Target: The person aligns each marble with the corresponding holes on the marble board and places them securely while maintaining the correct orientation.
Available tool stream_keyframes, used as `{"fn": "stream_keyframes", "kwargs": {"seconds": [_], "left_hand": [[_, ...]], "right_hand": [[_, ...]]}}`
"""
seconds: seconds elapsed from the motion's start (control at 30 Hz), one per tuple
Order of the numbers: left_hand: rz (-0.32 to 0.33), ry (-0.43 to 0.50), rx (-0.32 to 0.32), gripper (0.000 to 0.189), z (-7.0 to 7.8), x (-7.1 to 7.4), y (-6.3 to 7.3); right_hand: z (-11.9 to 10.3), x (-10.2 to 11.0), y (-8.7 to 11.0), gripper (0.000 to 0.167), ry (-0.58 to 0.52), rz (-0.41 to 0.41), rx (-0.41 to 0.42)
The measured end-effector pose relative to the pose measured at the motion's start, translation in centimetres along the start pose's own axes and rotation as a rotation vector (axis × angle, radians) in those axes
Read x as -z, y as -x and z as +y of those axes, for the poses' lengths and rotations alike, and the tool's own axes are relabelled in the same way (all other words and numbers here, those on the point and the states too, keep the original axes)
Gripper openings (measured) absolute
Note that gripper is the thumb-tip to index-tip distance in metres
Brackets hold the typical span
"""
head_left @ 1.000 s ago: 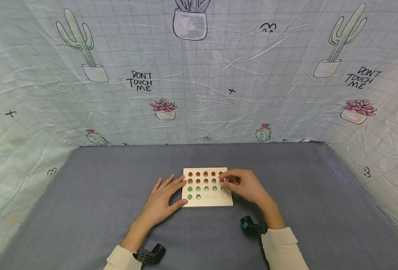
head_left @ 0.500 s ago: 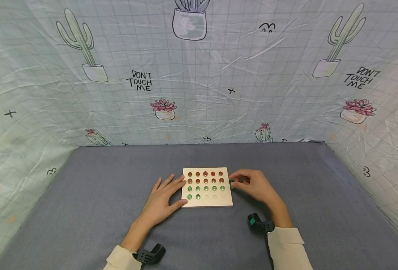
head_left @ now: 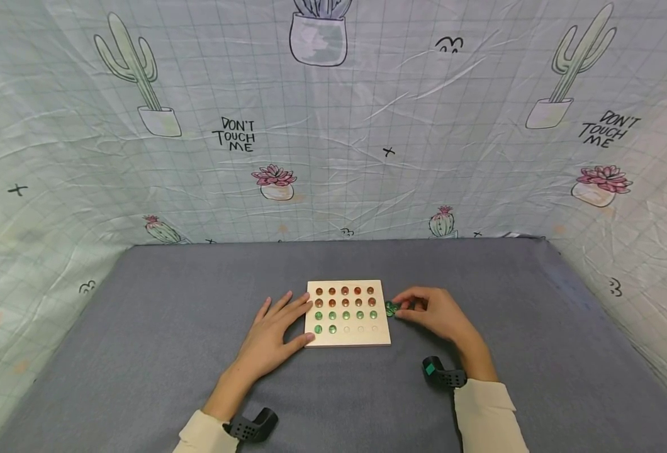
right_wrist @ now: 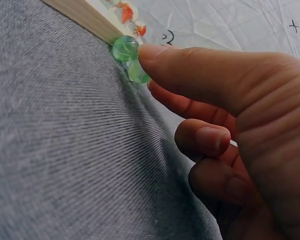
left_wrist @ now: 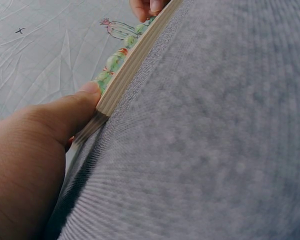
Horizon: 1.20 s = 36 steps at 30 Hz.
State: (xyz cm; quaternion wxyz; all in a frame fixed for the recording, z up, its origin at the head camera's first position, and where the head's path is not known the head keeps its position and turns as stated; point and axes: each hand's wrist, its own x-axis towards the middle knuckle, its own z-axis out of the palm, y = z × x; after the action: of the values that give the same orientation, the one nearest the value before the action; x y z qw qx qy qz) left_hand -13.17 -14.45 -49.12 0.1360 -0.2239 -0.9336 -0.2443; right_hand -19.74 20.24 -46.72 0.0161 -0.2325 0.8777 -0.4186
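Head view: the left hand (head_left: 268, 343) lies flat-fingered across the left edge of the wooden board (head_left: 362, 340), apparently to steady it. Loose green marbles (head_left: 391, 308) sit just beside the right edge, presumably for short reach, at the fingertips of the right hand (head_left: 438, 311).

Left wrist view: the left thumb (left_wrist: 80, 102) bears on the board's corner; grip uncurled.

Right wrist view: the right thumb (right_wrist: 162, 62) meets the green marbles; whether the grip has closed cannot be told.

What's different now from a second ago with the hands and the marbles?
The right hand moved right, off the board, to the green marbles beside it; I can't tell if it has pinched one. The left hand stayed on the board's left edge, and the bottom row still has two marbles.
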Motion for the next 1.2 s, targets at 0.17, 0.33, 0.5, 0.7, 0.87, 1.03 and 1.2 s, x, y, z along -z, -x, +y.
{"fn": "stream_keyframes", "kwargs": {"seconds": [0.17,0.33,0.5,0.7,0.87,1.03,1.2], "left_hand": [[-0.003,0.003,-0.002,0.064,0.05,0.06,-0.13],[0.007,0.011,-0.009,0.064,0.01,0.01,-0.23],[0.01,0.022,-0.007,0.063,0.01,0.0,-0.25],[0.005,0.017,-0.003,0.064,0.03,0.07,-0.24],[0.004,0.01,-0.002,0.064,0.0,0.04,-0.21],[0.001,0.015,0.004,0.064,0.1,0.17,-0.19],[0.001,0.009,0.005,0.063,0.06,0.13,-0.18]], "right_hand": [[0.14,-0.12,-0.05,0.018,-0.003,-0.01,-0.021],[0.27,-0.24,-0.14,0.016,0.004,-0.011,-0.021],[0.29,-0.3,-0.2,0.016,0.002,-0.01,-0.019],[0.24,-0.35,-0.27,0.018,-0.005,-0.018,-0.024],[0.09,-0.39,-0.32,0.018,-0.007,-0.024,-0.028],[-0.03,-0.44,-0.38,0.016,-0.003,-0.022,-0.03],[-0.11,-0.44,-0.41,0.014,0.001,-0.019,-0.037]]}}
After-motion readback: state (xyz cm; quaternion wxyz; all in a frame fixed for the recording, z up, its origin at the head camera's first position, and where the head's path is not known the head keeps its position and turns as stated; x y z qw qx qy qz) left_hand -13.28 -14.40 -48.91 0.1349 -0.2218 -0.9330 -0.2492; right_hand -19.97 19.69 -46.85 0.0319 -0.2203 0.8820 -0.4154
